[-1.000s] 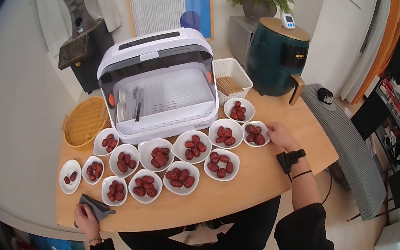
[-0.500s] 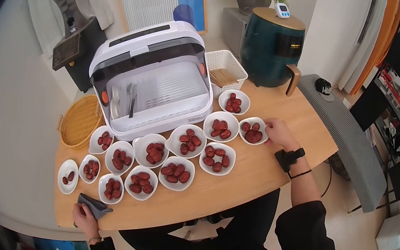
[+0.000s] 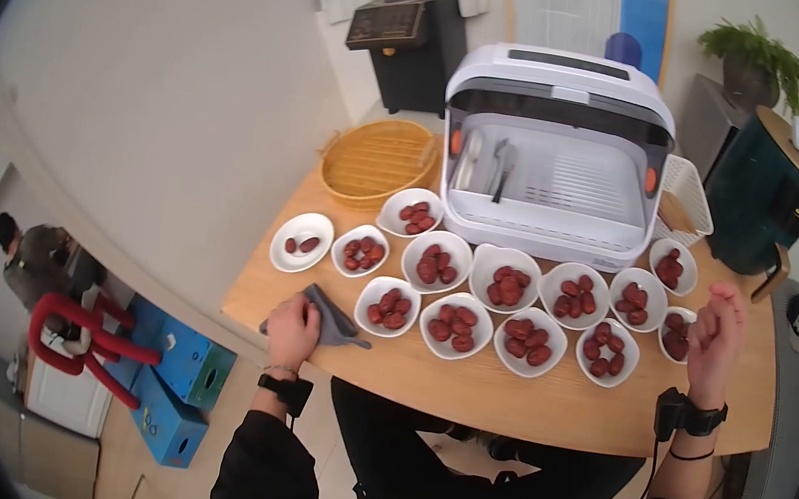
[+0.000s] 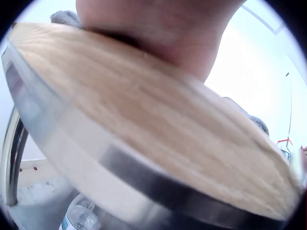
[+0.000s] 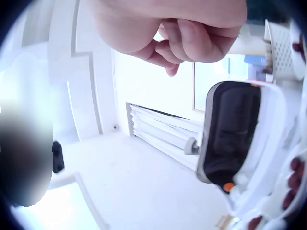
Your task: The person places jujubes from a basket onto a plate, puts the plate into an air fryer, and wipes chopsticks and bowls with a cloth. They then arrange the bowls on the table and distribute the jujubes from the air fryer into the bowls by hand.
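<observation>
Near the table's front left edge, my left hand (image 3: 293, 329) grips a folded grey cloth (image 3: 335, 320). In the left wrist view the hand rests low over the wooden tabletop (image 4: 144, 110). My right hand (image 3: 716, 337) is raised over the right end of the table, fingers loosely curled with nothing in them. It partly covers the rightmost white bowl (image 3: 675, 316), which holds red dates (image 3: 676, 343). Several more white bowls of dates stand in rows to its left. At the left end, an oval white dish (image 3: 303, 222) carries two dates.
Behind the bowls stands a white dish cabinet (image 3: 543, 233) with a dark see-through lid and utensils inside. A woven basket (image 3: 337, 186) is to its left, a white plastic basket (image 3: 699, 198) and green air fryer (image 3: 765, 197) to its right. Blue boxes (image 3: 170, 421) sit on the floor.
The head view has swung left, so the table appears further right. My right hand has let go of the rightmost bowl and lifted. The left hand stays at the grey cloth.
</observation>
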`<action>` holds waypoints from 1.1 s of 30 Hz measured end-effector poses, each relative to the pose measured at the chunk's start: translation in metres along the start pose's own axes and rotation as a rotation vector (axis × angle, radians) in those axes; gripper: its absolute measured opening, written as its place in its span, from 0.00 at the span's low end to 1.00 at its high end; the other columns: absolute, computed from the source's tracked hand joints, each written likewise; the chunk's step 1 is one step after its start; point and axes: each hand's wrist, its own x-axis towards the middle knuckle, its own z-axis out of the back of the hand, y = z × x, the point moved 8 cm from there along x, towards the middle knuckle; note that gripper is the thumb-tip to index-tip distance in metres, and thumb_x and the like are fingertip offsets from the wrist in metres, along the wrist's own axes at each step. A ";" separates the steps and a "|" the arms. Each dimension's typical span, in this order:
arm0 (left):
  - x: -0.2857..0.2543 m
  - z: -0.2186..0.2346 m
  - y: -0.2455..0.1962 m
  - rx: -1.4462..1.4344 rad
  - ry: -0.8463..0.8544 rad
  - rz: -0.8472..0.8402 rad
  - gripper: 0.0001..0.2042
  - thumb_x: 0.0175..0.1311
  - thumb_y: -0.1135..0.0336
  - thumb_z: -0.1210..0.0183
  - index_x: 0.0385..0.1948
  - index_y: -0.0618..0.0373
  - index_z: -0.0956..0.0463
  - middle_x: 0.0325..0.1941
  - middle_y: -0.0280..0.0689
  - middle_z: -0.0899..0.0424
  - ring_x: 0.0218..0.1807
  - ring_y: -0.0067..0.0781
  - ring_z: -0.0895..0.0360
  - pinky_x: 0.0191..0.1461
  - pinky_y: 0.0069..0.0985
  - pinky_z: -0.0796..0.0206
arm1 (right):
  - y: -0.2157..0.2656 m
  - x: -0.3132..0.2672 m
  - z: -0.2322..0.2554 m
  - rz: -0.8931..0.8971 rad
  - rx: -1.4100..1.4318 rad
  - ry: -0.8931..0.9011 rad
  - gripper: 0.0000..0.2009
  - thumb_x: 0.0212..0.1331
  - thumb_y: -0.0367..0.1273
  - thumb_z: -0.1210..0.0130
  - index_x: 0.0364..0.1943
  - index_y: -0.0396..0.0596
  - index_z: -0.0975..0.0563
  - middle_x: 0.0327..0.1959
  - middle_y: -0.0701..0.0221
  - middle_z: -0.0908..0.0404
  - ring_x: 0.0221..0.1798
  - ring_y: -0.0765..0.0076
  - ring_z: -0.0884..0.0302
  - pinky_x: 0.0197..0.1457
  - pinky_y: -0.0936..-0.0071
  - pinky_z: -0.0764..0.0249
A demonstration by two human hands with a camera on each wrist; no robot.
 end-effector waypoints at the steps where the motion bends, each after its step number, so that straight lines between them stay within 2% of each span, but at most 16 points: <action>1: 0.002 -0.004 -0.001 -0.031 0.089 -0.008 0.08 0.61 0.64 0.43 0.28 0.59 0.27 0.26 0.48 0.21 0.33 0.53 0.22 0.38 0.45 0.32 | 0.000 0.005 -0.006 0.010 0.191 -0.023 0.05 0.68 0.29 0.52 0.43 0.46 0.25 0.16 0.85 0.47 0.14 0.90 0.57 0.14 0.87 0.59; 2: 0.004 -0.006 -0.003 -0.067 0.180 -0.019 0.08 0.61 0.64 0.43 0.28 0.59 0.26 0.27 0.47 0.20 0.33 0.53 0.21 0.38 0.45 0.31 | -0.001 0.016 -0.005 0.022 0.256 -0.027 0.06 0.69 0.30 0.52 0.44 0.46 0.27 0.15 0.86 0.50 0.14 0.90 0.58 0.14 0.85 0.58; 3: 0.007 -0.001 -0.004 -0.054 0.170 -0.008 0.08 0.61 0.64 0.43 0.28 0.59 0.26 0.27 0.47 0.20 0.33 0.53 0.21 0.38 0.45 0.31 | -0.005 0.025 -0.005 0.015 0.267 -0.012 0.06 0.69 0.30 0.52 0.44 0.46 0.27 0.15 0.86 0.50 0.14 0.90 0.58 0.14 0.85 0.58; 5: 0.009 -0.005 -0.001 -0.113 0.353 0.058 0.09 0.61 0.62 0.41 0.30 0.59 0.26 0.26 0.47 0.18 0.32 0.53 0.20 0.38 0.43 0.29 | -0.021 0.042 0.013 0.051 0.417 -0.173 0.05 0.69 0.29 0.52 0.45 0.46 0.27 0.15 0.85 0.50 0.13 0.89 0.58 0.13 0.84 0.59; 6: 0.015 -0.004 0.007 -0.155 0.364 0.110 0.11 0.60 0.61 0.41 0.32 0.60 0.25 0.26 0.48 0.18 0.32 0.54 0.19 0.37 0.43 0.28 | -0.033 0.049 0.023 0.062 0.450 -0.174 0.05 0.69 0.30 0.52 0.45 0.46 0.28 0.15 0.85 0.51 0.13 0.89 0.58 0.12 0.84 0.60; 7: 0.023 -0.005 0.018 -0.146 0.352 0.117 0.11 0.60 0.61 0.41 0.32 0.60 0.25 0.26 0.48 0.18 0.32 0.54 0.19 0.37 0.43 0.28 | -0.042 0.051 0.027 0.057 0.461 -0.163 0.05 0.69 0.30 0.52 0.45 0.46 0.28 0.15 0.85 0.51 0.13 0.89 0.58 0.12 0.84 0.60; 9: 0.044 0.004 0.055 -0.193 0.109 0.219 0.12 0.61 0.60 0.41 0.35 0.61 0.24 0.24 0.46 0.17 0.25 0.44 0.19 0.29 0.37 0.29 | -0.064 0.050 0.044 -0.021 0.474 -0.263 0.06 0.69 0.30 0.52 0.45 0.46 0.28 0.15 0.85 0.51 0.12 0.89 0.58 0.12 0.84 0.60; 10: 0.056 0.005 0.062 -0.184 0.105 0.221 0.12 0.61 0.60 0.41 0.35 0.61 0.24 0.24 0.46 0.17 0.25 0.44 0.19 0.29 0.37 0.29 | -0.071 0.053 0.053 -0.028 0.451 -0.220 0.06 0.69 0.30 0.52 0.45 0.46 0.28 0.14 0.85 0.50 0.12 0.89 0.58 0.12 0.83 0.60; 12: 0.061 -0.015 0.104 -0.330 0.283 0.716 0.15 0.64 0.58 0.43 0.38 0.64 0.25 0.25 0.44 0.16 0.20 0.31 0.23 0.22 0.28 0.33 | -0.067 0.049 0.053 -0.030 0.432 -0.207 0.06 0.68 0.30 0.52 0.44 0.46 0.28 0.14 0.85 0.50 0.12 0.89 0.58 0.12 0.84 0.60; 13: 0.066 -0.017 0.108 -0.331 0.283 0.716 0.15 0.64 0.58 0.43 0.38 0.64 0.25 0.25 0.44 0.16 0.20 0.31 0.23 0.22 0.28 0.33 | -0.063 0.049 0.052 -0.027 0.406 -0.193 0.06 0.67 0.29 0.52 0.44 0.46 0.28 0.14 0.85 0.50 0.12 0.88 0.58 0.12 0.84 0.60; 15: 0.056 -0.045 0.112 -0.565 0.534 0.949 0.19 0.66 0.55 0.44 0.42 0.67 0.26 0.26 0.44 0.15 0.17 0.23 0.27 0.18 0.21 0.38 | -0.067 0.050 0.055 -0.048 0.416 -0.205 0.06 0.66 0.29 0.52 0.43 0.46 0.28 0.14 0.85 0.49 0.12 0.88 0.58 0.12 0.84 0.59; 16: 0.062 -0.051 0.110 -0.599 0.553 0.934 0.18 0.68 0.58 0.47 0.44 0.68 0.26 0.30 0.46 0.14 0.22 0.27 0.22 0.21 0.22 0.32 | -0.071 0.050 0.056 -0.069 0.429 -0.218 0.05 0.66 0.29 0.52 0.43 0.46 0.28 0.14 0.85 0.49 0.12 0.88 0.58 0.12 0.84 0.59; 17: 0.066 -0.057 0.108 -0.598 0.561 0.918 0.18 0.68 0.58 0.47 0.44 0.68 0.26 0.30 0.46 0.14 0.22 0.27 0.22 0.21 0.22 0.32 | -0.070 0.050 0.056 -0.057 0.432 -0.232 0.05 0.66 0.29 0.52 0.43 0.46 0.28 0.14 0.85 0.49 0.12 0.88 0.58 0.12 0.84 0.59; 20: 0.067 -0.077 0.107 -0.896 0.429 1.014 0.14 0.69 0.68 0.52 0.47 0.70 0.27 0.37 0.47 0.15 0.34 0.38 0.14 0.32 0.26 0.19 | -0.070 0.048 0.053 -0.076 0.414 -0.184 0.06 0.67 0.29 0.52 0.44 0.46 0.29 0.15 0.84 0.46 0.12 0.88 0.56 0.13 0.83 0.58; 26: 0.092 -0.066 0.115 -0.917 0.264 0.844 0.11 0.67 0.72 0.54 0.43 0.72 0.29 0.34 0.48 0.16 0.31 0.37 0.15 0.32 0.27 0.19 | -0.069 0.046 0.050 -0.112 0.388 -0.221 0.05 0.66 0.29 0.52 0.41 0.47 0.27 0.15 0.85 0.49 0.12 0.88 0.57 0.13 0.84 0.59; 33: 0.154 -0.041 0.072 -0.949 0.322 0.733 0.13 0.66 0.70 0.53 0.44 0.72 0.28 0.30 0.46 0.16 0.26 0.31 0.17 0.31 0.24 0.20 | -0.069 0.046 0.045 -0.122 0.370 -0.158 0.04 0.67 0.29 0.53 0.41 0.48 0.27 0.14 0.84 0.49 0.12 0.87 0.56 0.12 0.83 0.58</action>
